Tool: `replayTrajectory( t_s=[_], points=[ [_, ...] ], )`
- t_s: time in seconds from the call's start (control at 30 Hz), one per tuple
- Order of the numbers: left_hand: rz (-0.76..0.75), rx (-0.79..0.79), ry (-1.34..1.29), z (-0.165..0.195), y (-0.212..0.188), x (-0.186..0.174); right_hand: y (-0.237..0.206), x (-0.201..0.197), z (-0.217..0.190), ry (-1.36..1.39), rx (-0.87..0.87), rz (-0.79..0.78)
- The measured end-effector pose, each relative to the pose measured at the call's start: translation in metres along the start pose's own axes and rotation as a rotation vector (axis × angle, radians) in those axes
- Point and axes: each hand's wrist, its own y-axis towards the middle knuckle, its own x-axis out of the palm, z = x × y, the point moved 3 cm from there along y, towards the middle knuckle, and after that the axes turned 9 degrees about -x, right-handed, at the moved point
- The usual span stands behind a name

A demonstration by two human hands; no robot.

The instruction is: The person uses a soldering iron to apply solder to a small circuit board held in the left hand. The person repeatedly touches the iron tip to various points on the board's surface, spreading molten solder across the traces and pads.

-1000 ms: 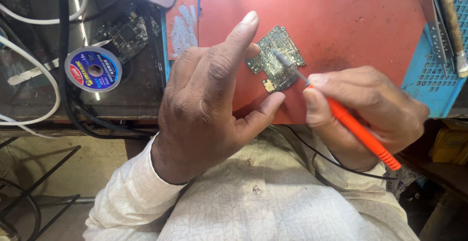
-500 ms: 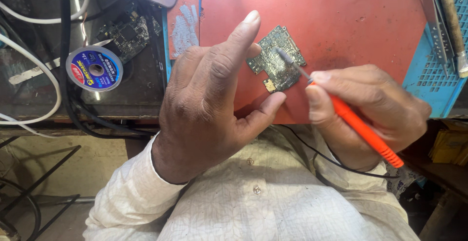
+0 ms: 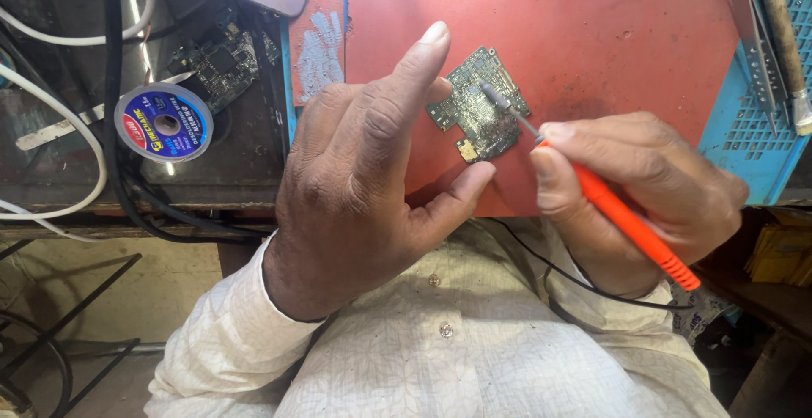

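Note:
A small green circuit board [image 3: 479, 107] is held just above a red work mat [image 3: 592, 29]. My left hand [image 3: 364, 173] grips it between the thumb and middle fingers, with the index finger stretched up beside it. My right hand [image 3: 634, 189] holds an orange-handled soldering iron [image 3: 626, 219] like a pen. Its metal tip rests on the upper part of the board. A thin black cord runs from the iron's handle across my white shirt.
A blue-labelled spool of solder wick [image 3: 163, 122] and another dark circuit board [image 3: 216, 64] lie on the black surface at left among black and white cables. A blue perforated tray [image 3: 753, 130] with tweezers [image 3: 757, 37] and a brush sits at right.
The iron's tip has slid slightly up and left along the board. My left hand keeps the same grip.

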Motion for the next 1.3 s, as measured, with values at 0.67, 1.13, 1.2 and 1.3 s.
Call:
replayTrajectory(
  t_s=[0.67, 1.13, 1.2, 1.3],
  points=[
    [-0.003, -0.004, -0.010, -0.001, 0.000, 0.001, 0.006, 0.002, -0.006, 0.009, -0.048, -0.040],
    [0.002, -0.003, 0.015, 0.000, 0.000, 0.000, 0.011, 0.003, -0.007, 0.006, -0.139, -0.123],
    [0.002, -0.002, 0.014, 0.000, 0.000, 0.000, 0.015, 0.003, -0.008, -0.026, 0.056, -0.007],
    [0.008, -0.009, 0.001, 0.000, 0.000, 0.000, 0.022, 0.003, -0.010, 0.007, -0.057, -0.113]
  ],
)
